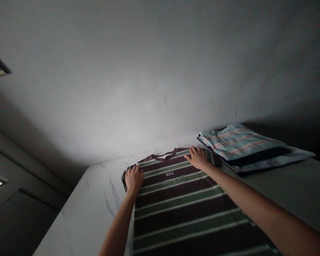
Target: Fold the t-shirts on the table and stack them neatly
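Observation:
A striped T-shirt (176, 202) in dark maroon, green and white lies spread out, front up, with its neckline at the far side. Small lettering and a little box print show on its chest. My left hand (134, 179) rests flat on the shirt's left shoulder by the sleeve, fingers stretched forward. On the right shoulder lies my right hand (198, 158), palm down with its fingers spread and the thumb apart. Neither hand grips the cloth. The shirt's lower hem runs out of view at the bottom.
A marble-patterned white table (96, 206) bears the shirt and meets a pale wall (138, 89) at the back. To the right of the shirt sits a stack of folded clothes (245, 142), a light blue striped one on top. A door (13, 192) stands at the left.

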The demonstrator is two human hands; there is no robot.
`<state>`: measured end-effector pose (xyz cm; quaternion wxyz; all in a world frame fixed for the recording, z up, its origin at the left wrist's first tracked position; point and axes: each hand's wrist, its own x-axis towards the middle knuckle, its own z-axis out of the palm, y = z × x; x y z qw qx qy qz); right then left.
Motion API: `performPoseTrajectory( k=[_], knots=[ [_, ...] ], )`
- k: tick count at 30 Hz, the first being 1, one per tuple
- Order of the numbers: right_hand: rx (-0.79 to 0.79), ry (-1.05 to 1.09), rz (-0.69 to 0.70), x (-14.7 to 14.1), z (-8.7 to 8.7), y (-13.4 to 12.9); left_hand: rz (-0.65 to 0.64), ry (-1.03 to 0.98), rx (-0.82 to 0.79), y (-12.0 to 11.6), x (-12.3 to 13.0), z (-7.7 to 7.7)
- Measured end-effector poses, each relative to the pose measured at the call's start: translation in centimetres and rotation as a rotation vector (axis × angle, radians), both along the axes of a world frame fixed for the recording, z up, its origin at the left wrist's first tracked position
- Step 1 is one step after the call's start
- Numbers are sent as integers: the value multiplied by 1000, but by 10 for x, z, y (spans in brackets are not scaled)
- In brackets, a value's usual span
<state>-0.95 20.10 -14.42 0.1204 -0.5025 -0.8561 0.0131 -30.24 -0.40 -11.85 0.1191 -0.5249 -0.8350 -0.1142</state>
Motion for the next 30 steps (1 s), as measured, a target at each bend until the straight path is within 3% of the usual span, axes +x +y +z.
performPoseTrajectory(
  k=[5,7,11,13,16,19,22,24,26,28,30],
  knots=[
    [4,1,285,-12,-4,25,-386,-55,-148,55,4,0],
    [-24,-30,234,-10,-3,34,-345,-83,-199,71,5,-2],
    [-51,-54,-15,-17,4,40,-175,-66,-184,80,9,-6],
    [28,-1,29,-32,4,32,-164,-40,-123,80,14,-8],
    [48,26,236,-52,-1,15,-182,-65,-136,75,17,-8],
    [-53,-17,193,-53,-4,8,-125,-117,-188,58,4,0],
    [-70,-7,63,-56,4,2,74,-194,-74,26,-26,13],
    [-19,56,101,-75,14,-14,252,-318,-1,1,-47,21],
    [5,116,331,-107,24,-40,353,-449,0,-17,-64,27],
    [-52,128,625,-146,32,-71,353,-537,-38,-25,-74,31],
    [-118,110,758,-181,36,-99,313,-581,-42,-26,-75,33]
  ],
)
